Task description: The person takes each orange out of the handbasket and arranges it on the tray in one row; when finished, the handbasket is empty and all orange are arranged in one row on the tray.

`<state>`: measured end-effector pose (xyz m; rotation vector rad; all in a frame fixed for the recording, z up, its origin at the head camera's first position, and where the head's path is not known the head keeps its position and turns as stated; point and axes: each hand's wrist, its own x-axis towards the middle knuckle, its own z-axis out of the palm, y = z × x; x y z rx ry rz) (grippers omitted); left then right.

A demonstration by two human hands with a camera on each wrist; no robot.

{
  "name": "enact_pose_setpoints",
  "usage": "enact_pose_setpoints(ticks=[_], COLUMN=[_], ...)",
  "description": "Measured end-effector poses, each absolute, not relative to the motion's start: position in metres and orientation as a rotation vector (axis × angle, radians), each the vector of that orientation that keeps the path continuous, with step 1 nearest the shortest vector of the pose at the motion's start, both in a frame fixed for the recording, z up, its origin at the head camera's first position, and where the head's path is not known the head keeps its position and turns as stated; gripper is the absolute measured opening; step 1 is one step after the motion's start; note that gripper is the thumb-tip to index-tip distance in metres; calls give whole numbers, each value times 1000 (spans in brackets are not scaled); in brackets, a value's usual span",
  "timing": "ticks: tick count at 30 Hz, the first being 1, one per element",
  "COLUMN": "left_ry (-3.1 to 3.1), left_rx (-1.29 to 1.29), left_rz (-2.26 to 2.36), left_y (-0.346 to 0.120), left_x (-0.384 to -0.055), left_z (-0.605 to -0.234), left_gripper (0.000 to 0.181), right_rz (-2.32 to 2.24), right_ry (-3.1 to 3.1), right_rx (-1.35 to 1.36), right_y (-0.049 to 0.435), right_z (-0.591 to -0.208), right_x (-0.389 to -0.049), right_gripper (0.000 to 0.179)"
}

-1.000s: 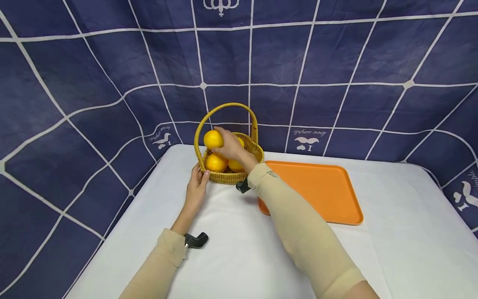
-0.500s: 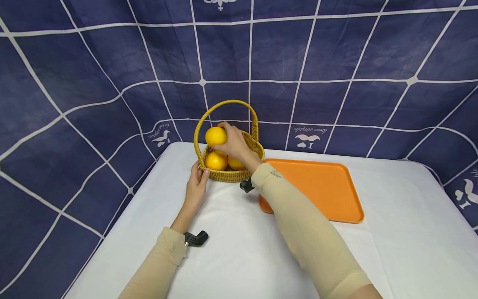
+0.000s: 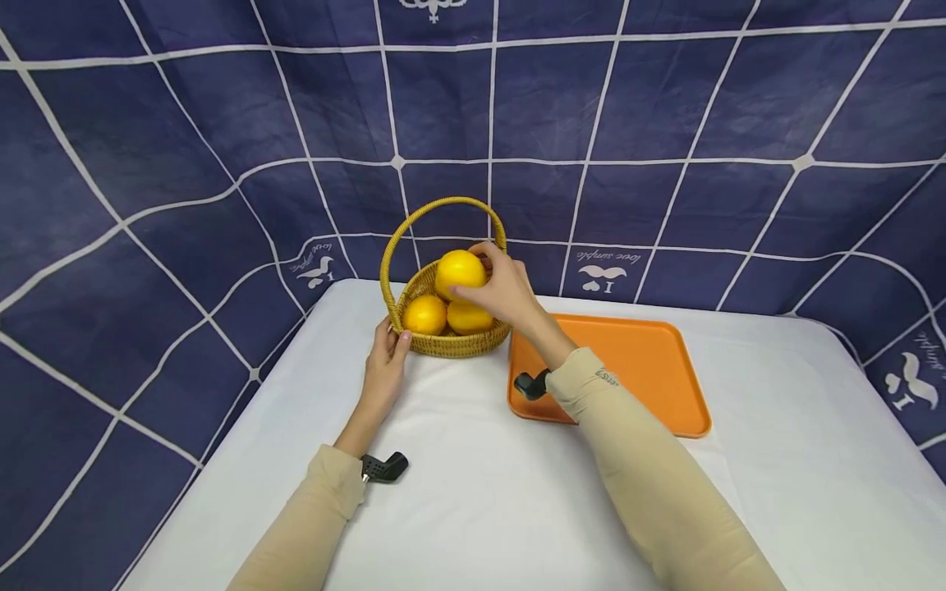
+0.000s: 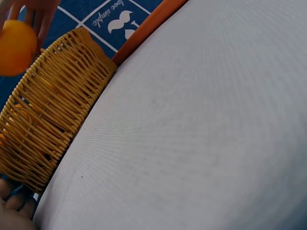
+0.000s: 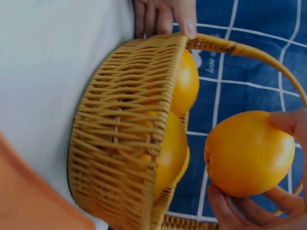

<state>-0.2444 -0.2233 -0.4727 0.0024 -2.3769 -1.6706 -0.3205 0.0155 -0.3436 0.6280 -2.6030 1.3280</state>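
My right hand (image 3: 504, 289) holds an orange (image 3: 460, 275) over the wicker basket (image 3: 451, 345), thumb on one side and fingers round the other. In the right wrist view that orange (image 5: 252, 154) hangs apart from the basket's rim. Several more oranges (image 3: 424, 315) lie inside the basket, partly hidden by its wall in the right wrist view. At the basket's left end, my left hand (image 3: 385, 361) grips the rim, with the thumb on top (image 5: 187, 19) and the fingers against the outer wall.
An orange tray (image 3: 628, 369) lies to the right of the basket, under my right forearm. The basket's tall arched handle (image 3: 447, 202) rises beside the held orange. A blue checked curtain (image 3: 562, 107) hangs behind the white-covered table (image 3: 458, 492).
My right hand has carried the orange rightward across the basket, from near the left end of the handle toward the right end. The left hand keeps its place at the rim.
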Motion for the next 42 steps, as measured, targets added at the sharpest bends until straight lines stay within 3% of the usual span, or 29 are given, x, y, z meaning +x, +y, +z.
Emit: enact_pose_setpoints(ticks=[16, 26, 35, 42], left_ry=[-2373, -2378, -2372, -2382], left_rx=[-16, -38, -30, -34], left_rz=[-1701, -1683, -1688, -1687], left_y=[-225, -224, -225, -224], left_x=[-248, -250, -249, -247], left_z=[-480, -478, -476, -467], left_gripper=[68, 70, 67, 66], right_rz=[1536, 1435, 1322, 1308], right_ry=[-2570, -2740, -2844, -2834], right_rx=[153, -169, -100, -118], right_y=[76, 108, 105, 100], right_z=[-359, -383, -416, -419], right_x=[-294, -288, -298, -301], right_gripper=[70, 74, 76, 77])
